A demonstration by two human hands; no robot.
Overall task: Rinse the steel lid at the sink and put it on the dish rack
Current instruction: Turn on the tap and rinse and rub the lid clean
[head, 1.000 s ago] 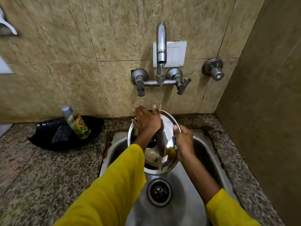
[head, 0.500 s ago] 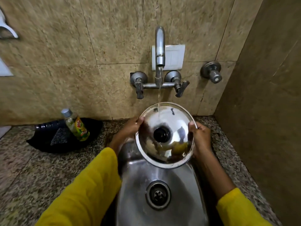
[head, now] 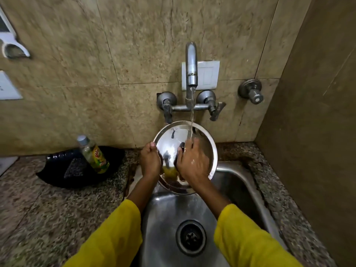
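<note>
Right hand point(head: 192, 164) has moved off the rim onto the face of the round shiny steel lid point(head: 173, 139), fingers spread flat, rubbing under the tap stream point(head: 191, 114). Left hand point(head: 150, 162) pinches the left rim, closed on it. Lid sits tilted over the steel sink's point(head: 248, 185) back edge. Judgement: thin, stiff, light, wet and slippery, so hold it by the rim.

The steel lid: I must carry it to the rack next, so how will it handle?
The steel lid is likely slippery: tap water runs over its polished face and the right hand. It looks rigid and thin, probably light. The left hand holds its rim, which seems the safest grip.
</note>
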